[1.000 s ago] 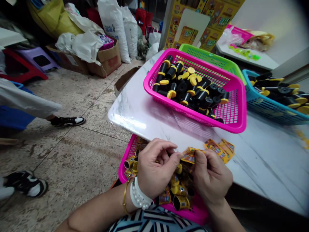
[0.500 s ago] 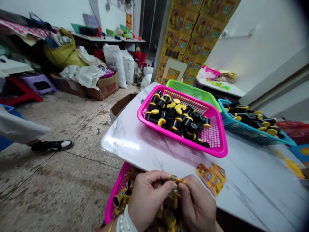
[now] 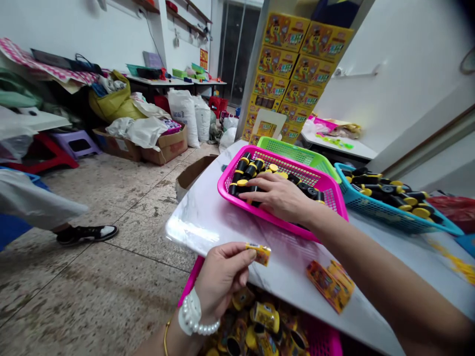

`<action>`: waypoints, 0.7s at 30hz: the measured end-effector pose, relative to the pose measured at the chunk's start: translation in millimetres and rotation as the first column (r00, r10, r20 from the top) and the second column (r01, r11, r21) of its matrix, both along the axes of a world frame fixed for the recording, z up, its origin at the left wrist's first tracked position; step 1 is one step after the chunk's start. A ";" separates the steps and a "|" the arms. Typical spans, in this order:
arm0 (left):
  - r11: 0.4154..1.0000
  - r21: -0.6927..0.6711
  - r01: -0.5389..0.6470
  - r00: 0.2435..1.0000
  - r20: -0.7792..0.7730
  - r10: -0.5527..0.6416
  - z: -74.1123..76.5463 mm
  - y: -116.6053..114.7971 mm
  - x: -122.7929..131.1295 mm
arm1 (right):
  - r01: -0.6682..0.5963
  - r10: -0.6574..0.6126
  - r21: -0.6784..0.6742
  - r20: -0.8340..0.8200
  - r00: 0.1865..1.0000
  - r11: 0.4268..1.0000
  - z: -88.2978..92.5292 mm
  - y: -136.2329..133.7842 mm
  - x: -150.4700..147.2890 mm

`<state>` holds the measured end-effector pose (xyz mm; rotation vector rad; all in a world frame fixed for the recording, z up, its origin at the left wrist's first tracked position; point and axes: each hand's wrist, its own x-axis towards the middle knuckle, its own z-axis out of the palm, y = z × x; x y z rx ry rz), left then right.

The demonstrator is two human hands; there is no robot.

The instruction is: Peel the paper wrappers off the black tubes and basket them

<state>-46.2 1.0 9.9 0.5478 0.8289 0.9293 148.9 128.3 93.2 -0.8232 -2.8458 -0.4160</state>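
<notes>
My left hand [image 3: 226, 272], wearing a white pearl bracelet, pinches a small yellow printed label sleeve [image 3: 261, 255] between thumb and fingers above the table's front edge. My right hand [image 3: 280, 198] reaches into the pink basket [image 3: 339, 210], fingers stretched out and apart over black cylinders with yellow ends [image 3: 249, 170]. Its fingertips lie on or just above them; the contact is partly hidden. On the table, right of my left hand, lie more yellow printed labels [image 3: 330, 286]. Below the edge, a second pink basket [image 3: 326, 341] holds several label-wrapped cylinders [image 3: 265, 316].
Behind the pink basket stands a green basket [image 3: 300, 151]; a blue basket [image 3: 401, 217] of black and yellow cylinders is to its right. Printed yellow boxes [image 3: 282, 59] are stacked behind. A cardboard box [image 3: 193, 173] is left of the table, and a person's leg [image 3: 37, 198] shows farther left.
My right hand has left the label and moved up into the pink basket. My left hand keeps the label sleeve alone, slightly higher and left. The view has tilted up.
</notes>
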 end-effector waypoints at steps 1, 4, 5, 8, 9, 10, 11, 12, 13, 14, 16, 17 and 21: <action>1.000 -0.015 -0.021 1.000 0.010 0.022 0.6 1.2 -1.8 | -0.052 0.052 -0.002 0.053 0.997 0.999 -0.3 4.6 -4.4; 0.997 -0.042 -0.061 0.997 0.034 0.063 0.5 4.0 -5.6 | -0.104 0.104 -0.009 0.111 0.988 0.995 1.0 9.0 -9.6; 0.996 -0.049 -0.069 0.997 0.040 0.071 -0.3 4.9 -5.9 | -0.099 0.100 -0.016 0.115 0.988 0.995 2.0 9.3 -8.8; 0.993 -0.070 -0.093 0.994 0.059 0.097 -4.0 7.1 -4.2 | -0.050 0.055 -0.060 0.091 0.994 0.997 3.9 12.1 -4.4; 0.992 -0.077 -0.098 0.993 0.065 0.103 -5.1 7.5 -2.9 | -0.035 0.041 -0.074 0.070 0.997 0.997 3.6 14.0 -3.9; 0.991 -0.081 -0.102 0.992 0.068 0.108 -5.9 7.7 -1.5 | -0.028 0.032 -0.088 0.044 0.999 0.996 2.7 16.3 -4.5; 0.992 -0.080 -0.101 0.992 0.069 0.107 -6.3 7.6 0.0 | -0.028 0.029 -0.102 0.013 0.999 0.994 1.0 19.1 -6.2; 0.992 -0.077 -0.097 0.993 0.066 0.102 -6.3 7.4 1.5 | -0.029 0.026 -0.118 -0.020 0.999 0.993 -1.1 22.1 -9.0; 0.993 -0.072 -0.092 0.994 0.059 0.096 -6.0 7.0 2.8 | -0.021 0.014 -0.138 -0.052 0.999 0.990 -3.5 25.2 -12.7; 0.994 -0.067 -0.086 0.995 0.049 0.090 -5.4 6.7 3.9 | 0.002 -0.015 -0.161 -0.082 0.997 0.987 -5.9 28.2 -16.6; 0.994 -0.065 -0.085 0.996 0.025 0.087 -3.9 6.3 5.1 | 0.076 -0.101 -0.194 -0.123 0.987 0.978 -9.1 31.5 -23.1; 0.994 -0.068 -0.088 0.996 0.018 0.089 -3.2 6.4 5.2 | 0.113 -0.141 -0.192 -0.139 0.980 0.975 -9.3 30.6 -24.4; 0.991 -0.082 -0.103 0.992 0.065 0.109 -2.4 8.9 1.2 | 0.176 -0.204 -0.110 -0.337 0.919 0.978 -2.1 -5.2 -12.1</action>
